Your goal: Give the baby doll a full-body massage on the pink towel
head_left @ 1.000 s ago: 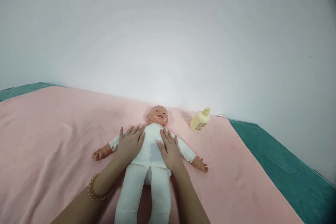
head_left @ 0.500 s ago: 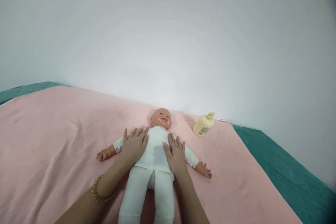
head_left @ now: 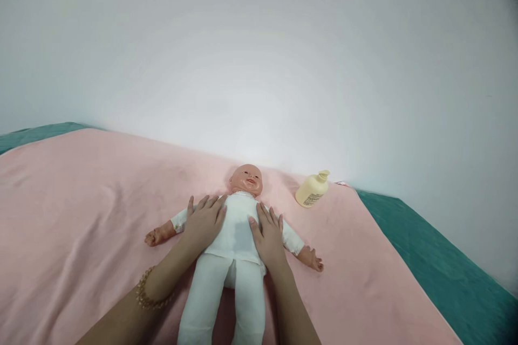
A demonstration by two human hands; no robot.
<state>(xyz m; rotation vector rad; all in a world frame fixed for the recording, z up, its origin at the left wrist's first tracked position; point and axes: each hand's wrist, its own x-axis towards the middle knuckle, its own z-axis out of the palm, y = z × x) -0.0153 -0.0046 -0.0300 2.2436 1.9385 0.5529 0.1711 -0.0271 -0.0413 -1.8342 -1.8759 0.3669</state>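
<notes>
A baby doll (head_left: 238, 226) in a white cloth suit lies on its back, arms spread, its head toward the wall. A grey patch marks the middle of its chest. My left hand (head_left: 205, 225) rests flat on the doll's side at the left, fingers extended over its chest and shoulder. On the other side of the chest lies my right hand (head_left: 269, 232), also flat with its fingers stretched out. Neither hand grips anything. The doll's lower legs run out of the bottom of the picture.
Beneath the doll is a pink blanket (head_left: 109, 194) with some wrinkles at the left. A pale yellow pump bottle (head_left: 311, 190) stands to the right of the doll's head. Green fabric (head_left: 429, 242) shows past the blanket. Behind rises a white wall (head_left: 259, 64).
The whole view has shifted slightly, so everything sits a little higher and further left. Both hands keep their places on the doll's chest.
</notes>
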